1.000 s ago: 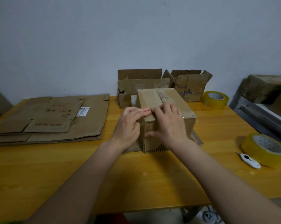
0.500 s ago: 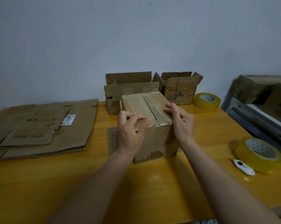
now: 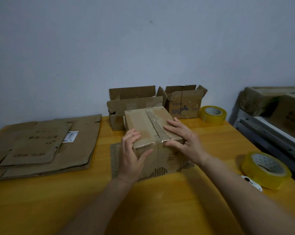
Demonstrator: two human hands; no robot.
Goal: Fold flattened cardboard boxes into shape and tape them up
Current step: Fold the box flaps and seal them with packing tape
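Hands flat on the taped box (image 3: pixel 151 126)
Left hand (image 3: pixel 131 155) and right hand (image 3: pixel 184 139) press open-palmed; light, stiff cardboard, best held by its sides

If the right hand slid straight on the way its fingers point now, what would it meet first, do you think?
The right hand lies flat on the taped box, fingers pointing left and slightly away across the top. Going on, it would likely cross the tape seam first, then perhaps reach the left hand; depth is unclear.

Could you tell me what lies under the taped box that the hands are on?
A flat ridged cardboard sheet sticks out from beneath the box on its left; a torn scrap shows at its right. The box hides whatever lies between them.
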